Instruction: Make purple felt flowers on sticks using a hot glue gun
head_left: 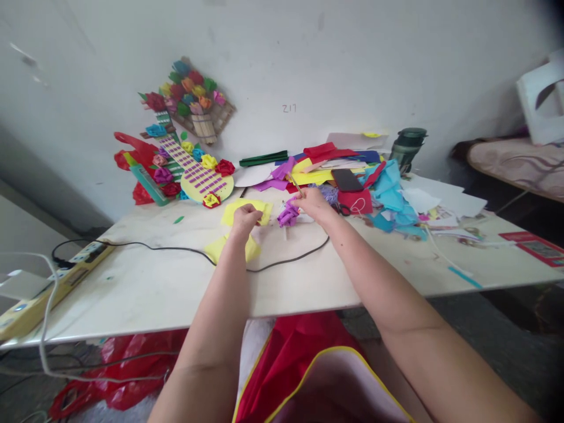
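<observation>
My left hand (247, 220) is closed above the yellow crepe paper (229, 212), and what its fingers pinch, if anything, is too small to make out. A second yellow piece (214, 249) lies partly under my left wrist. My right hand (315, 204) is closed around a thin pencil-like stick (295, 184) that points up and to the left. Right at its fingertips is a purple paper flower (288, 214); I cannot tell whether the fingers grip it or only touch it.
A black cable (282, 262) crosses the table. Paper flowers decorate a guitar-shaped craft (207, 178) beside a green glue bottle (148, 181). Coloured paper, a phone (346, 180), scissors (344, 209) and a dark green bottle (408, 148) are at the back right. A power strip (74, 276) sits left.
</observation>
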Demonstrator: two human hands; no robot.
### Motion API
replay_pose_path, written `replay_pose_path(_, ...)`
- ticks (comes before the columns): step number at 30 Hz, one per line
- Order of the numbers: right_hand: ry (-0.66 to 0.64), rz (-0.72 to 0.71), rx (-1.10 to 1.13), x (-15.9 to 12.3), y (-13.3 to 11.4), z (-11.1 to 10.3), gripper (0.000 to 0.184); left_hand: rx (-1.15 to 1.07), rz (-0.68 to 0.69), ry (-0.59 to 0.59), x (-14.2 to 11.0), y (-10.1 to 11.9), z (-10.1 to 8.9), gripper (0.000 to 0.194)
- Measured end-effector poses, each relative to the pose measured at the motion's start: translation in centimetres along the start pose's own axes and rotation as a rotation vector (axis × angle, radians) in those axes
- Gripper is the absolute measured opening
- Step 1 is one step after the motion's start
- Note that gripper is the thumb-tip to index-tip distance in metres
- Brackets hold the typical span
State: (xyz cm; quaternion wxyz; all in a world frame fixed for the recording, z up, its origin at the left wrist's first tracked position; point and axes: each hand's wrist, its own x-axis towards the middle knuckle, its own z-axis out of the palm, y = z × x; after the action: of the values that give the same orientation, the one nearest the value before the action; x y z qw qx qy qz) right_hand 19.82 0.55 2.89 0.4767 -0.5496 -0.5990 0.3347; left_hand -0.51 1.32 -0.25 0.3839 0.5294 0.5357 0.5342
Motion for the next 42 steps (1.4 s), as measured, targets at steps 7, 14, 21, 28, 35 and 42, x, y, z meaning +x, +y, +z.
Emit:
replay_pose_path(7, -0.025, -0.019, -0.083, -0.6, -0.7, 0.5, 0.007, -0.303, 0.009, -0.13, -0.8, 0.6, 0.6, 0.033)
replay_pose_path(14, -0.093, -0.062, -0.13, -1.3, -1.0, 1.2, 0.012, -0.285, -0.114, -0.438, -1.7, 0.6, 1.6, 0.044)
replay_pose_path(21, -0.111, -0.09, -0.059, -1.1, -0.6, 1.8, 0.009, -0.326, -0.128, -0.464, -1.9, 0.5, 1.7, 0.025)
replay_pose_path(28, -0.141, -0.09, -0.062, -1.3, -0.9, 1.8, 0.008, -0.318, -0.173, -0.452, -1.9, 0.5, 1.8, 0.016)
replay_pose_path(35, -0.141, -0.1, -0.095, -1.5, -1.0, 1.4, 0.026, -0.358, -0.14, -0.401, -1.9, 0.6, 1.9, 0.017)
replay_pose_path(42, -0.187, -0.157, -0.113, -0.8, -0.5, 0.5, 0.034, -0.378, -0.11, -0.331, -1.7, 0.5, 1.8, 0.016)
